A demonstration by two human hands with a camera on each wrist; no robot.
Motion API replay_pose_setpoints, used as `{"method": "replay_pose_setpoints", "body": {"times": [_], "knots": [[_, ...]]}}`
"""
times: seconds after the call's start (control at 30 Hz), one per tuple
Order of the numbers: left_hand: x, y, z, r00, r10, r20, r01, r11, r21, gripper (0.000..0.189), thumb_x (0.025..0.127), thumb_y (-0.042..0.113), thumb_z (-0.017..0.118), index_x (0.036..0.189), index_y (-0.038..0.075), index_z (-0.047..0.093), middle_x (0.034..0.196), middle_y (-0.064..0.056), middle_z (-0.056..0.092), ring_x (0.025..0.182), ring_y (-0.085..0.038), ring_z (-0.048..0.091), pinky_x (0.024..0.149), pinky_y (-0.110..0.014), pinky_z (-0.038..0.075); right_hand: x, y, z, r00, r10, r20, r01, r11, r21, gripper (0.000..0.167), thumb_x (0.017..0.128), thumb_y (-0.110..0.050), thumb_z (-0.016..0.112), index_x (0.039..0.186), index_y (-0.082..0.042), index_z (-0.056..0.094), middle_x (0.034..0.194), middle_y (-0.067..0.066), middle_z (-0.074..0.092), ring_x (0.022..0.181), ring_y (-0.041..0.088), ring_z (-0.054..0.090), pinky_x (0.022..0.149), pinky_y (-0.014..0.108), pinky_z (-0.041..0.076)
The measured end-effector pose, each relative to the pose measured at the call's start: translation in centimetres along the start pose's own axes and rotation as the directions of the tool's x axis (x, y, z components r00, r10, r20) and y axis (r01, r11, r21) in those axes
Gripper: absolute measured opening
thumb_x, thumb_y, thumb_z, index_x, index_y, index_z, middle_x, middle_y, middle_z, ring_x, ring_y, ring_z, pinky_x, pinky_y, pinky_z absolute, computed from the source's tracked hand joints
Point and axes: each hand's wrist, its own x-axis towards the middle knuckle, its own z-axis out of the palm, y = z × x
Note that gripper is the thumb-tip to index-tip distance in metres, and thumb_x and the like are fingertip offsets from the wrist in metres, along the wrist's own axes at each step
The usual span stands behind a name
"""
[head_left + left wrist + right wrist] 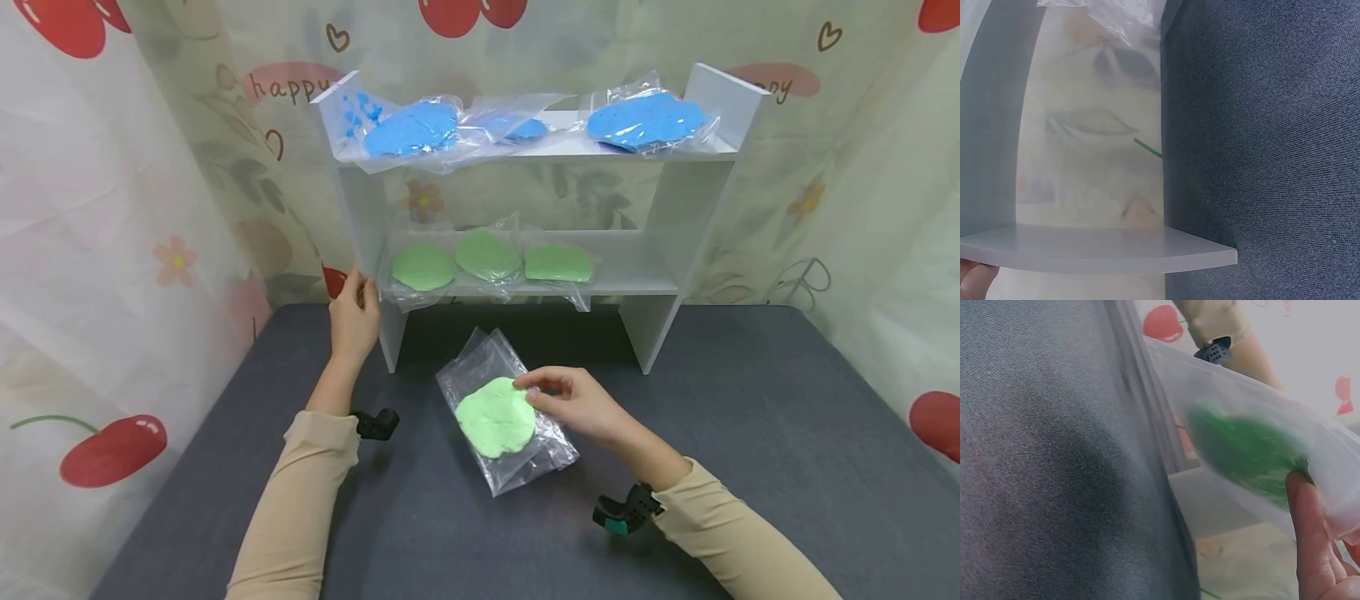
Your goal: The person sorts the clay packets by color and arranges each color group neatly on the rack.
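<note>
Between thumb and index finger, my right hand (573,404) pinches a clear plastic bag (553,450) at its right side. A flat, round, light green clay-like piece (495,418) lies inside it. From the right wrist the bag (1254,381) looks tilted, and the green piece (1241,450) appears darker. My left hand (355,321) is at the outer left side of a white two-tier shelf (648,329). In the left wrist view, fingers (975,279) touch the outer face of the shelf's side panel (1104,250), low at the corner; the rest of that hand is hidden.
Three bagged green pieces (487,256) lie on the middle board, reaching its front edge. Bagged blue pieces (647,119) sit on the top board, with plastic hanging over the front. The shelf stands at the back of a dark cloth-covered table (750,417), before a printed curtain (847,167).
</note>
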Motion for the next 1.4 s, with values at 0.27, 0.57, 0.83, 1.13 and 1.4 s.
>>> {"method": "replay_pose_setpoints", "body": {"times": [0.27,0.57,0.83,1.13,1.4], "knots": [[0.0,0.0,0.0,1.000,0.003,-0.004,-0.003,1.000,0.005,0.044,0.099,0.012,0.041,0.143,0.008,0.038,0.114,-0.026,0.062,0.104,-0.038,0.063,0.080,-0.050,0.050,-0.3,-0.2,-0.3,0.999,-0.041,-0.015,0.042,0.999,0.031,0.029,0.093,-0.014,0.057,0.118,0.000,0.061,0.117,0.021,0.059,0.075,0.006,0.052,0.063,0.021,0.045],[0.0,-0.1,0.1,1.000,0.006,-0.006,-0.006,1.000,-0.002,0.044,0.099,0.012,0.042,0.142,0.007,0.039,0.112,-0.026,0.063,0.098,-0.037,0.065,0.075,-0.047,0.050,-0.6,-0.8,-0.6,0.995,-0.091,-0.034,0.093,0.995,0.048,0.028,0.093,-0.012,0.057,0.117,0.001,0.060,0.121,0.022,0.058,0.088,0.005,0.058,0.075,0.022,0.049],[0.0,-0.1,0.1,1.000,0.007,-0.004,-0.007,1.000,0.002,0.043,0.099,0.012,0.042,0.142,0.007,0.039,0.111,-0.025,0.063,0.093,-0.037,0.065,0.073,-0.045,0.049,-0.9,-1.4,-0.9,0.992,-0.119,-0.042,0.121,0.992,0.043,0.027,0.093,-0.011,0.056,0.117,0.002,0.060,0.120,0.022,0.058,0.089,0.005,0.058,0.075,0.021,0.049],[0.0,0.0,0.0,1.000,0.008,-0.006,-0.008,1.000,-0.005,0.043,0.099,0.012,0.042,0.141,0.007,0.041,0.111,-0.025,0.063,0.097,-0.037,0.065,0.075,-0.046,0.050,-1.1,-2.1,-1.2,0.987,-0.149,-0.065,0.152,0.988,0.036,0.027,0.092,-0.009,0.056,0.116,0.003,0.060,0.115,0.011,0.061,0.080,0.003,0.055,0.069,0.021,0.047],[0.1,-0.2,0.0,1.000,0.008,-0.005,-0.008,1.000,-0.004,0.042,0.098,0.012,0.043,0.140,0.007,0.042,0.109,-0.024,0.064,0.095,-0.035,0.065,0.073,-0.045,0.049,-1.3,-2.8,-1.5,0.984,-0.154,-0.087,0.159,0.986,0.054,0.026,0.092,-0.009,0.056,0.116,0.002,0.060,0.106,-0.014,0.062,0.077,0.001,0.055,0.068,0.019,0.047]]}}
